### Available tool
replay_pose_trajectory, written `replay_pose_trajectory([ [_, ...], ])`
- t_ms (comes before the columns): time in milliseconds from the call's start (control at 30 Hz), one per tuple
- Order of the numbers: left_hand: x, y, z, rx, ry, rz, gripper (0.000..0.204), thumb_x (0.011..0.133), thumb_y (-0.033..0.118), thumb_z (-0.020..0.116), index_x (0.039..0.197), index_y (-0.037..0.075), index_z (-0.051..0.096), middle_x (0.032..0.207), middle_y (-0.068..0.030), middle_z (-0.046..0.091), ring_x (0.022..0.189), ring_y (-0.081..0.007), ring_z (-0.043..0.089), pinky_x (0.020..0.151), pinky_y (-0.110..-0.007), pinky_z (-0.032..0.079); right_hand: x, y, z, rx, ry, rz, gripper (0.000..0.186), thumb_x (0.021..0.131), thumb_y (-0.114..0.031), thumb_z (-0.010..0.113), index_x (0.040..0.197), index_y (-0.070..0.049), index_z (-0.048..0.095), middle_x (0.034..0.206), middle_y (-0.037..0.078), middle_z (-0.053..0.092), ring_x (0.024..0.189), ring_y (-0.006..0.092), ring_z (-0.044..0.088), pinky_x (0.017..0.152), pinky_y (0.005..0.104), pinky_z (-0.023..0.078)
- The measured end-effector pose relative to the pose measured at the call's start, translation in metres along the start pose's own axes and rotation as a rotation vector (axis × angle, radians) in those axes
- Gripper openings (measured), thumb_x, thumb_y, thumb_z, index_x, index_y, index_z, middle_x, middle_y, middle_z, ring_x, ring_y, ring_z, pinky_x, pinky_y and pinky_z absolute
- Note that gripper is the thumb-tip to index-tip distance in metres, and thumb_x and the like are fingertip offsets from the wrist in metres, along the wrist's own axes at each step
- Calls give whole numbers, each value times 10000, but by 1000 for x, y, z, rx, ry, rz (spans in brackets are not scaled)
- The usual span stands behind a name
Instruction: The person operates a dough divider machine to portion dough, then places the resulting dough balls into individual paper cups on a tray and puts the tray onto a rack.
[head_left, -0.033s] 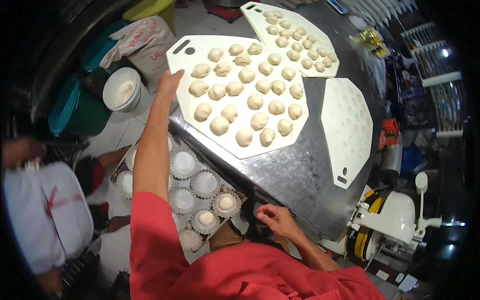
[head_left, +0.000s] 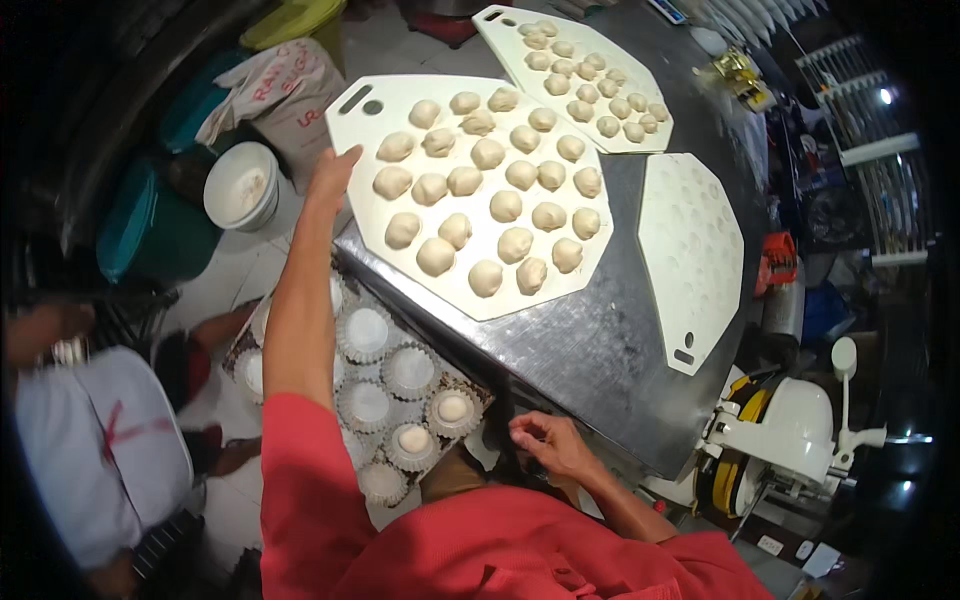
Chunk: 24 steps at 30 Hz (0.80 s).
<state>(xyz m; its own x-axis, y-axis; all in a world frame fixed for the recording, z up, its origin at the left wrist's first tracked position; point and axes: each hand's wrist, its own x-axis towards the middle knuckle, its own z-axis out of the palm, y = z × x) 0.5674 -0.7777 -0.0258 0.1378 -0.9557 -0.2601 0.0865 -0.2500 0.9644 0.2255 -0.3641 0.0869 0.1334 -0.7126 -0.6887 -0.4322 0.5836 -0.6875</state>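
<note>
My left hand (head_left: 333,180) grips the left edge of a white many-sided board (head_left: 440,285), thumb on top and the other fingers hidden underneath. Rows of round dough balls (head_left: 487,153) lie across this board, which rests on a dark metal table (head_left: 560,345) and overhangs its left side. My right hand (head_left: 552,445) is by the table's near edge, low in front of my red shirt. Its fingers are curled in, and the palm is hidden, so anything in it cannot be made out. Below the table edge, a tray holds fluted metal moulds (head_left: 410,372); two contain dough balls (head_left: 413,438).
A second board (head_left: 560,75) with dough balls stands behind, and a third, dimpled board (head_left: 690,265) lies on the right. White machinery (head_left: 795,425) is at the right corner. Left are a white bucket (head_left: 270,200), a sack (head_left: 300,105), teal bins (head_left: 150,225) and another person (head_left: 105,430).
The left hand and the held board have shifted slightly down and left in the picture. My right fingers have curled a little more.
</note>
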Motion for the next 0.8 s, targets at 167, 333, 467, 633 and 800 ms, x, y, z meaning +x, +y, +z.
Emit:
replay_pose_trajectory([
  [167, -121, 36, -12, -261, -54, 51, 325, 957, 67, 644, 1245, -76, 596, 1145, -143, 700, 940, -200, 696, 843, -329, 567, 11, 5, 21, 257, -93, -110, 457, 975, -153, 666, 1390, -14, 537, 1135, 88, 670, 960, 125, 637, 856, 281, 523],
  [333, -363, -55, -2, -382, 34, -399, 342, 969, 24, 619, 1301, 12, 535, 1145, -83, 655, 881, -140, 657, 621, -275, 545, -11, 38, 36, 846, -276, -137, 659, 954, -98, 694, 1518, -53, 356, 1432, 142, 509, 1232, 207, 578, 1014, 331, 493],
  [467, -497, -89, 59, -642, 78, -452, 294, 998, 81, 611, 1281, 53, 534, 1132, -74, 651, 913, -183, 660, 735, -360, 583, -28, 101, 51, 1020, -282, -80, 532, 996, -86, 614, 1479, -42, 396, 1444, 146, 497, 1258, 272, 571, 1082, 419, 467],
  [633, -586, -121, 114, -583, 61, -466, 320, 976, 127, 671, 1273, 81, 562, 1124, -52, 653, 953, -158, 634, 790, -348, 546, -37, 143, 45, 1288, -173, -195, 434, 1012, -150, 599, 1407, -31, 465, 1362, 113, 572, 1195, 240, 602, 1053, 436, 489],
  [800, -638, -179, 37, -11, -206, -319, 470, 1028, 321, 572, 1403, 53, 479, 1315, -101, 597, 1088, -285, 630, 968, -424, 500, -72, 191, 27, 1275, -40, -202, 364, 1011, -198, 609, 1333, -42, 543, 1254, 83, 645, 1119, 214, 637, 975, 446, 519],
])
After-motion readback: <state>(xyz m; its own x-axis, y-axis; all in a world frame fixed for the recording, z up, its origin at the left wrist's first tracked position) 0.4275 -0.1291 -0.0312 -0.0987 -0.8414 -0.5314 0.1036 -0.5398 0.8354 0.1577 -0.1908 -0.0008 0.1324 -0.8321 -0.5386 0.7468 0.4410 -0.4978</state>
